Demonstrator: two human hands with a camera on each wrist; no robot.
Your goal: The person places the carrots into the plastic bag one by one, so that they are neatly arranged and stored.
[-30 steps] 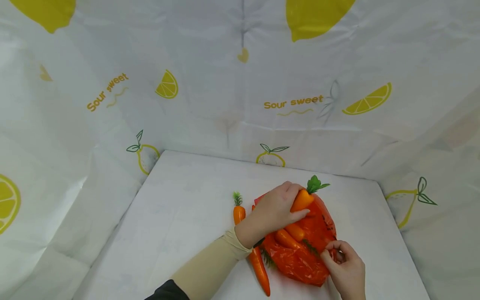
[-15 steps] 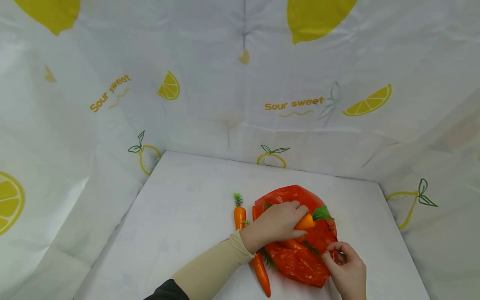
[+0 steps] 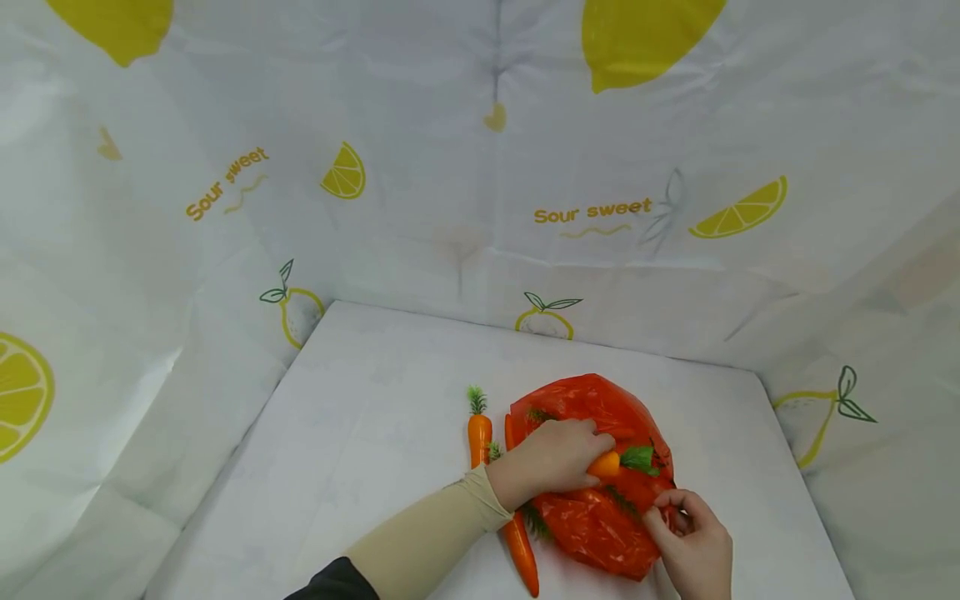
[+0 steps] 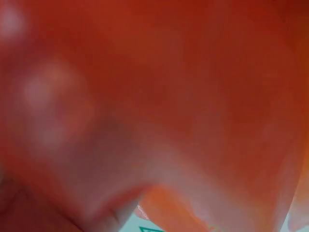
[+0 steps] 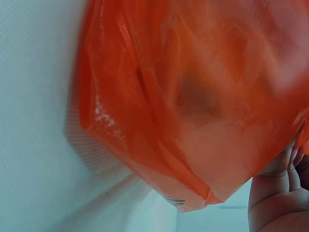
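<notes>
My left hand (image 3: 558,454) reaches into the mouth of a red plastic bag (image 3: 600,542) and grips an orange carrot (image 3: 605,464) with broad green leaves. Most of that carrot is hidden under the hand. Thumb and fingers of my right hand (image 3: 693,537) pinch the bag's right edge. Feathery green tops of other carrots show at the bag's opening. Blurred red plastic (image 4: 169,96) fills most of the left wrist view. In the right wrist view the bag (image 5: 193,121) bulges above the table, with the right fingers at its edge.
Left of the bag, one carrot (image 3: 480,437) with a green tuft lies on the white table (image 3: 375,400). Another carrot (image 3: 521,554) lies under the left forearm, close against the bag. A lemon-printed white sheet (image 3: 420,167) rises behind and beside the table.
My left hand has brought the leafy carrot down from the bag's far rim into its opening. The right hand has kept its pinch on the bag's edge, nearly still.
</notes>
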